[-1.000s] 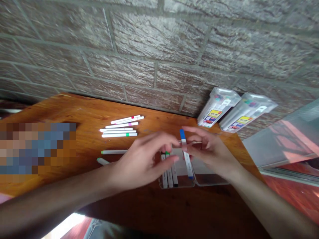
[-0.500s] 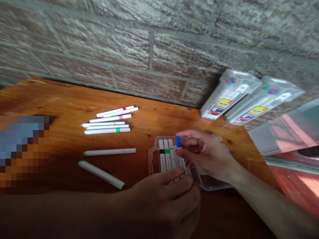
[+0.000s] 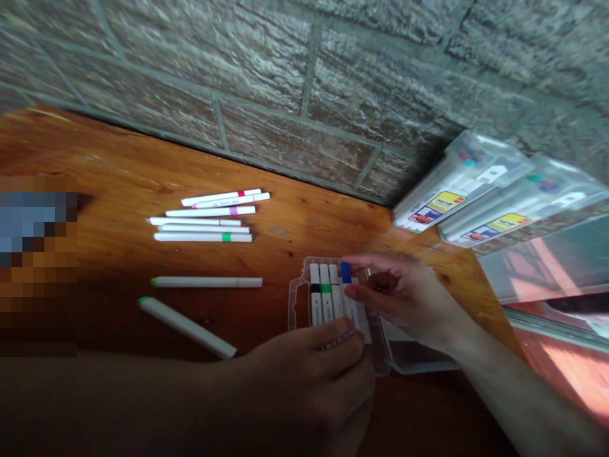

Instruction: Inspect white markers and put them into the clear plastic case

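Note:
A clear plastic marker case (image 3: pixel 298 298) lies unfolded on the table, with several white markers (image 3: pixel 327 304) side by side in its left half. Between the thumb and fingers of my right hand (image 3: pixel 406 295) is the upper end of a blue-capped marker (image 3: pixel 346 273), at the right of that row. My left hand (image 3: pixel 318 381) curls over the near end of the case, its fingertips against the markers' lower ends; its thumb is hidden. Left of the case lie two loose green-tipped markers, one straight (image 3: pixel 209 282) and one slanted (image 3: pixel 188 327).
A group of several white markers (image 3: pixel 204 222) lies farther back on the wooden table (image 3: pixel 114 171). Two closed clear marker cases (image 3: pixel 438 197) lean against the stone-block wall (image 3: pixel 266 70) at the back right. A blurred-out patch (image 3: pixel 33 222) covers the left edge.
My left hand has come down to the near end of the case. The blue-capped marker has gone from tilted above the case to lying along the row, still in my right hand.

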`<control>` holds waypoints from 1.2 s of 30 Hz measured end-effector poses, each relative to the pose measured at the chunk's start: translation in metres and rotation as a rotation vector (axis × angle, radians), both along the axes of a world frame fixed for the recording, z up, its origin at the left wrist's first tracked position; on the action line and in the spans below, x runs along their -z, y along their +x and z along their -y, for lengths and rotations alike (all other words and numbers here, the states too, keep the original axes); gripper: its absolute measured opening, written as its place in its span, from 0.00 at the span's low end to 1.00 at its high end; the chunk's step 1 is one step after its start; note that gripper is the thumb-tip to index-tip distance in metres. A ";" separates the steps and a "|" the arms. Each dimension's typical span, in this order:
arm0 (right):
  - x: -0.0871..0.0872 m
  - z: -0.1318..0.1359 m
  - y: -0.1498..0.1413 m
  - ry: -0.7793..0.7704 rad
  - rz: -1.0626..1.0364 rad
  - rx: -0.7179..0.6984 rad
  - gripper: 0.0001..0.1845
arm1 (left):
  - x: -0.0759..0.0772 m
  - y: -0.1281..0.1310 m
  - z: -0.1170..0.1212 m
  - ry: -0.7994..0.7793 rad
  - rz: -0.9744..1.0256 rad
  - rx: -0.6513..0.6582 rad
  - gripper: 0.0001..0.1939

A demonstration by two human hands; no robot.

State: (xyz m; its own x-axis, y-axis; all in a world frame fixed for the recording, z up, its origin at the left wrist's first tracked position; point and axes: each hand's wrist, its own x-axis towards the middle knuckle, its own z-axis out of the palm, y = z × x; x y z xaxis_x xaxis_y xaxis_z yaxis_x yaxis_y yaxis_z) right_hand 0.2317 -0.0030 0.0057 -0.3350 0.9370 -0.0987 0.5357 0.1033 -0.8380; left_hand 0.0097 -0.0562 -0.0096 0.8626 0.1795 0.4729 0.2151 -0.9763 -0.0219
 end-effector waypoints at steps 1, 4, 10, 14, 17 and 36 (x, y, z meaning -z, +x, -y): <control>0.000 -0.001 0.001 -0.001 0.028 -0.012 0.17 | 0.001 0.000 0.000 -0.002 0.005 0.001 0.13; 0.000 -0.004 0.004 -0.011 0.106 -0.045 0.19 | 0.002 0.000 0.001 -0.002 0.026 0.000 0.12; 0.000 -0.006 0.004 0.038 0.213 -0.023 0.18 | 0.000 -0.001 0.001 0.012 -0.019 0.004 0.11; -0.001 -0.005 0.003 0.098 0.277 -0.024 0.18 | -0.001 -0.001 0.001 0.018 -0.028 0.007 0.11; -0.001 -0.005 0.003 0.124 0.303 -0.032 0.18 | -0.001 -0.002 0.001 0.012 -0.036 0.004 0.11; 0.000 -0.005 0.006 0.156 0.279 -0.035 0.15 | -0.005 -0.002 0.000 -0.001 -0.014 0.020 0.11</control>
State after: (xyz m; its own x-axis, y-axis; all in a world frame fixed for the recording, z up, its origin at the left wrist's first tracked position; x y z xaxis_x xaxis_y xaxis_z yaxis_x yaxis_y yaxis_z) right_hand 0.2379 0.0018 0.0058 -0.3480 0.9363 -0.0473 0.7362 0.2416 -0.6322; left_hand 0.0075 -0.0558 -0.0048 0.8729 0.1621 0.4603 0.1948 -0.9806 -0.0241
